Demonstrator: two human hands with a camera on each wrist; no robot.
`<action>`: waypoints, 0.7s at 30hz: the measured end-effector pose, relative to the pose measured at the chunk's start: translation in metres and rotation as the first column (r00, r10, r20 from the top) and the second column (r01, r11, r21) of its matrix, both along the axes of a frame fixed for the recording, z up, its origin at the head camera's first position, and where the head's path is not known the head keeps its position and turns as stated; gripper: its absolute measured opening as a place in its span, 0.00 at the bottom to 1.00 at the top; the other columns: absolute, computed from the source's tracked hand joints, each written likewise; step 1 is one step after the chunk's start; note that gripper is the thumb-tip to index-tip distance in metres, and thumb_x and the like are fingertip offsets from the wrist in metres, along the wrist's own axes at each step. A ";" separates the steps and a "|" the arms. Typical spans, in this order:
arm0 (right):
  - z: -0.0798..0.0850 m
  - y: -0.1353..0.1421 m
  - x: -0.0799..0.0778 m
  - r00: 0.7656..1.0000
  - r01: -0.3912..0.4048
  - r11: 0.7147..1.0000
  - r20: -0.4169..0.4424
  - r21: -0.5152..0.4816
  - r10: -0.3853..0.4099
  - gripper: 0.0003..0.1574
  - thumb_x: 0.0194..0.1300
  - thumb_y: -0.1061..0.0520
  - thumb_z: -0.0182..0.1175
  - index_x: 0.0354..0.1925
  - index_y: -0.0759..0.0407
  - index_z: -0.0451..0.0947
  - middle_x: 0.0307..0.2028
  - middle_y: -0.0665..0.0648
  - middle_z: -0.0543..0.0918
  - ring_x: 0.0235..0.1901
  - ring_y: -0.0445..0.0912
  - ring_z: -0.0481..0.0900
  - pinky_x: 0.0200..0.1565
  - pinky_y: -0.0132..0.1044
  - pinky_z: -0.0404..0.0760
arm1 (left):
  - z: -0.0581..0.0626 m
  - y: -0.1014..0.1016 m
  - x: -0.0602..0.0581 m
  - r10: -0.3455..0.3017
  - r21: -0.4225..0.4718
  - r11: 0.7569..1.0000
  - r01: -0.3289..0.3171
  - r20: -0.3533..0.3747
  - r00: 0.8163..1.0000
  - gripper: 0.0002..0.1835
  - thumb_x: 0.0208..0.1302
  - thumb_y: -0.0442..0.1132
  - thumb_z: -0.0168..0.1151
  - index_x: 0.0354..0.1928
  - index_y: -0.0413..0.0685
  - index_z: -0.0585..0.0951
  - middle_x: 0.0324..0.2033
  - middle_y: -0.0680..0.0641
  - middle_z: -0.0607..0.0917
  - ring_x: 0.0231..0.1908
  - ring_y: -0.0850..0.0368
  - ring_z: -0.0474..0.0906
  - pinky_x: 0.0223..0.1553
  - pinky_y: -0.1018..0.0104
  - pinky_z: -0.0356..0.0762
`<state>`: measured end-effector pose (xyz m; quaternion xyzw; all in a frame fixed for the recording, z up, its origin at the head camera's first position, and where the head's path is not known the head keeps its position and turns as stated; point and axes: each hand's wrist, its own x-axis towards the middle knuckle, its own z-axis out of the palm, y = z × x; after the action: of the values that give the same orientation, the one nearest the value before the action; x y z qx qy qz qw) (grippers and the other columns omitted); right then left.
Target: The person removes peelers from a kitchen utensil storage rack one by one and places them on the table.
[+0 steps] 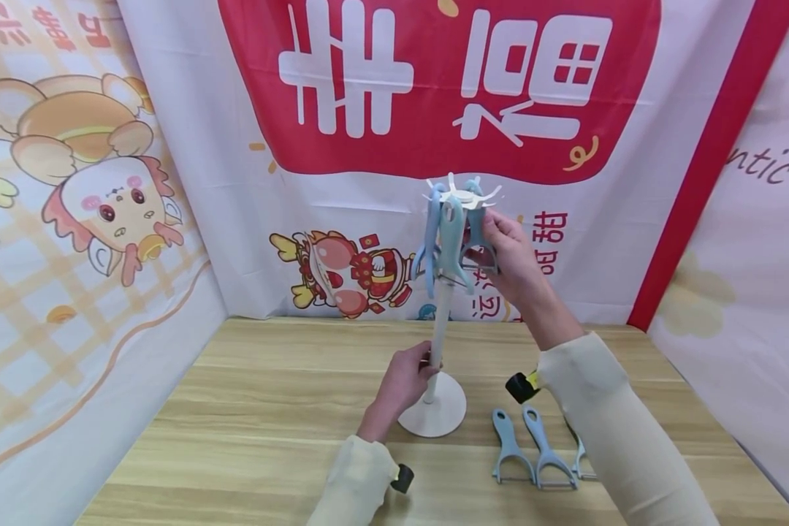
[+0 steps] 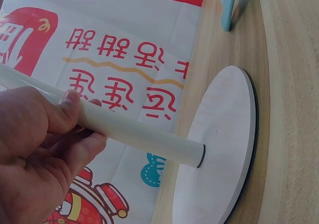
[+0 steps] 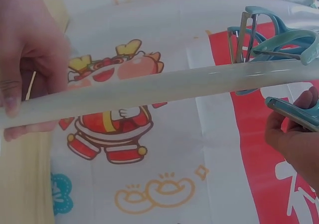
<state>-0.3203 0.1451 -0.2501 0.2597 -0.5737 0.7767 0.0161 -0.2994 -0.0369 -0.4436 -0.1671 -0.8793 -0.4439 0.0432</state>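
A white stand rises from a round base (image 1: 448, 416) on the table, its pole (image 1: 441, 314) leaning slightly in the head view. My left hand (image 1: 404, 380) grips the pole low down, thumb and fingers round it, as the left wrist view also shows. Several blue and green Y-shaped peelers (image 1: 451, 234) hang from the ring of white hooks (image 1: 465, 197) at the top. On the ring's right side my right hand (image 1: 514, 248) pinches a blue peeler (image 3: 294, 113) upright, its handle end close to the hooks. Whether it hangs on a hook is hidden.
Right of the base lie two blue peelers (image 1: 544, 449) and a pale one (image 1: 582, 453), partly covered by my right sleeve (image 1: 624, 416). Behind the wooden table (image 1: 269, 409) hangs a red and white printed cloth (image 1: 368, 157).
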 end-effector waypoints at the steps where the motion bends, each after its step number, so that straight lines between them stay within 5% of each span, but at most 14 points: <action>1: 0.001 0.000 -0.001 1.000 -0.001 1.000 -0.002 -0.003 0.001 0.14 0.78 0.51 0.47 0.48 0.51 0.78 0.35 0.50 0.81 0.42 0.42 0.82 0.55 0.36 0.83 | 0.000 0.000 0.000 0.001 -0.001 1.000 -0.001 -0.003 1.000 0.09 0.69 0.33 0.61 0.48 0.49 0.81 0.43 0.47 0.88 0.48 0.53 0.85 0.52 0.56 0.86; 9: 0.007 0.001 -0.003 1.000 0.029 1.000 0.003 0.002 -0.029 0.15 0.79 0.52 0.45 0.51 0.57 0.75 0.36 0.50 0.80 0.42 0.42 0.82 0.56 0.35 0.83 | -0.003 0.000 -0.002 -0.008 0.012 1.000 0.008 -0.015 1.000 0.09 0.69 0.33 0.62 0.48 0.48 0.81 0.42 0.47 0.88 0.47 0.54 0.85 0.52 0.56 0.86; 16: 0.013 -0.001 -0.003 0.999 0.022 0.999 0.024 -0.023 -0.021 0.15 0.77 0.48 0.48 0.50 0.56 0.75 0.36 0.51 0.80 0.46 0.42 0.82 0.72 0.54 0.67 | -0.004 0.000 -0.004 -0.003 0.005 1.000 0.003 -0.015 1.000 0.09 0.69 0.32 0.61 0.49 0.47 0.81 0.42 0.47 0.88 0.47 0.53 0.85 0.51 0.56 0.86; 21: 0.013 -0.004 -0.004 0.999 0.037 0.998 0.037 -0.055 -0.035 0.21 0.74 0.47 0.52 0.57 0.58 0.73 0.36 0.50 0.81 0.46 0.42 0.83 0.66 0.47 0.74 | -0.005 0.000 -0.005 0.000 0.007 1.000 0.000 -0.008 1.000 0.10 0.69 0.32 0.61 0.49 0.47 0.81 0.42 0.47 0.88 0.47 0.53 0.85 0.51 0.56 0.86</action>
<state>-0.3241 0.1413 -0.2370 0.2349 -0.5567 0.7964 0.0269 -0.3041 -0.0367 -0.4486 -0.1689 -0.8775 -0.4463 0.0474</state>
